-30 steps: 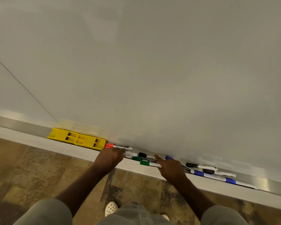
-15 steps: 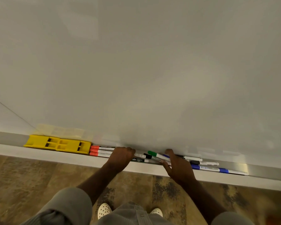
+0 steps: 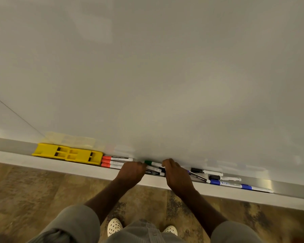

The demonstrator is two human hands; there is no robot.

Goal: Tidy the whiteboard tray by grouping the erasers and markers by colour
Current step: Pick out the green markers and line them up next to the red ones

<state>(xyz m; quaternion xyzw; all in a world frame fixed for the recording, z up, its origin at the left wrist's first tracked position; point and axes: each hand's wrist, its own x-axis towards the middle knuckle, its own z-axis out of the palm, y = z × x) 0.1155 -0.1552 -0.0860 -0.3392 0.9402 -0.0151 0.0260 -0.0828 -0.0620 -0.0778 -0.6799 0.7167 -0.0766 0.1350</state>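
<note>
1. The whiteboard tray (image 3: pixel 42 161) is running as a pale ledge from the left edge, sloping down toward the lower right of the frame, under the whiteboard (image 3: pixel 147 76).
2. Two yellow erasers (image 3: pixel 68 153) are lying end to end at the left part of the tray, touching.
3. Three red-capped markers (image 3: pixel 112 162) are lying stacked side by side just right of the erasers.
4. The left hand (image 3: pixel 131 173) is curling down over the tray at centre frame, fingers bent onto the marker ends; what it is gripping, if anything, I cannot tell.
5. The right hand (image 3: pixel 176 176) is sitting just beside it, fingers hooked over the markers; its grip is likewise hidden.
6. A green-capped marker (image 3: pixel 152 162) and a black-labelled marker (image 3: pixel 154 172) are showing between the two hands.
7. Right of the hands, two black-capped markers (image 3: pixel 206 171) and blue-capped markers (image 3: pixel 225 183) are lying loosely along the tray.
</note>
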